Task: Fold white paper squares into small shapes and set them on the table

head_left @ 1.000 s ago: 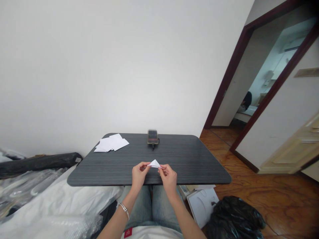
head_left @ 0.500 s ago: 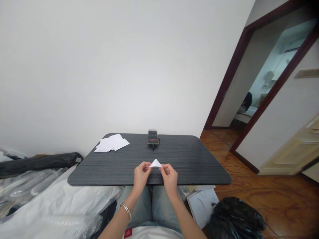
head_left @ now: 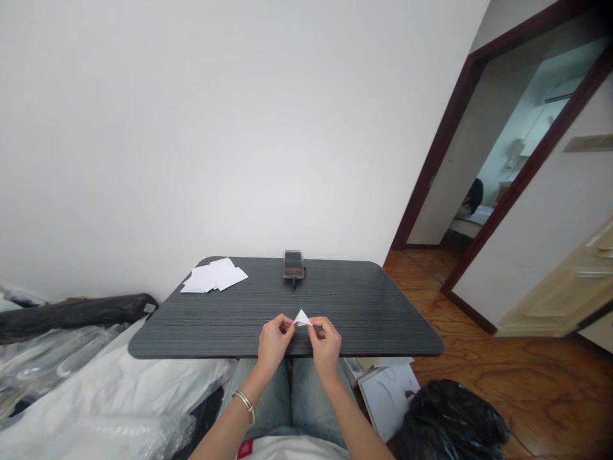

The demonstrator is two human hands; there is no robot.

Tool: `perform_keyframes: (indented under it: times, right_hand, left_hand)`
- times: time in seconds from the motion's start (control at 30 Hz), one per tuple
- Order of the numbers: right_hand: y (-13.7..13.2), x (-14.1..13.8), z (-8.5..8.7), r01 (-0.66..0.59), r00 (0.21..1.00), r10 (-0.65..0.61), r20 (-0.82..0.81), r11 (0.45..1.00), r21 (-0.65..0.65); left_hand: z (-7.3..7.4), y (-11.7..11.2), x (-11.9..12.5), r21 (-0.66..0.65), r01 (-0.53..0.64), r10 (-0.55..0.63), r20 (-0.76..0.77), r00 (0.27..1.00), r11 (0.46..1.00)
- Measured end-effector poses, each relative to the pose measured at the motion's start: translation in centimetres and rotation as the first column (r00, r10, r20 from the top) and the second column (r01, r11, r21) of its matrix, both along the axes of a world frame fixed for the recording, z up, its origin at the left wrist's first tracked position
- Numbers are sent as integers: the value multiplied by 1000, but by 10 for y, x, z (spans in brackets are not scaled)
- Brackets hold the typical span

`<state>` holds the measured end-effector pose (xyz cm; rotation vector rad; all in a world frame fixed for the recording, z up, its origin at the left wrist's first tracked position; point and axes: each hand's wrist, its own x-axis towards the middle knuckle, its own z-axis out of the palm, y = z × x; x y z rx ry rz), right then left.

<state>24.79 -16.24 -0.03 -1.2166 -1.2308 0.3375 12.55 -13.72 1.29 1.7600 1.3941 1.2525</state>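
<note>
A small folded triangle of white paper [head_left: 301, 318] stands with its point up between my hands, just above the dark grey wood-grain table [head_left: 364, 313]. My left hand [head_left: 274, 342] pinches its left corner between thumb and fingers. My right hand [head_left: 325, 345] pinches the right corner. A thin silver bangle [head_left: 244, 404] circles my left wrist. Beyond my hands, a loose pile of white paper sheets [head_left: 213, 276] lies at the far left of the table. A smartphone [head_left: 294, 264] with a short black cable rests at the far edge.
A black roll [head_left: 71, 313] and white plastic sheeting [head_left: 96, 383] lie left of the table. A white box [head_left: 387, 399] and black plastic bag [head_left: 450, 421] sit on the wooden floor to the right. Through a doorway [head_left: 479, 140], a seated person [head_left: 472, 201] shows.
The paper triangle has turned from lying sideways to standing more upright and looks narrower. Both hands have drawn slightly closer together and lower, still holding it.
</note>
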Motion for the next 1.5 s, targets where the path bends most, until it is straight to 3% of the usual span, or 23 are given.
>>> perform_keyframes:
  times: [0.27,0.57,0.77,1.07,1.2,1.5]
  right_hand:
    - [-2,1,-8,-46,997,38,65,991,129]
    - [-6,-3,9,-134,988,126,92,987,86]
    - [-1,1,3,-232,972,232,23,973,0]
    - [-1,3,-5,-122,992,123,-17,991,46]
    - [-4,2,-6,-120,991,113,68,988,99]
    - [-3,2,-8,-136,981,104,164,971,199]
  left_hand:
    - [-2,1,-1,-8,86,-87,-141,986,996]
    - [-1,9,-3,-70,262,-253,107,961,963]
    - [0,10,-5,-106,389,-362,211,908,915]
    - [7,9,-11,-150,576,-526,275,805,804]
    - [10,10,-11,-132,570,-497,359,790,811]
    - [10,13,-12,-171,640,-548,384,743,749]
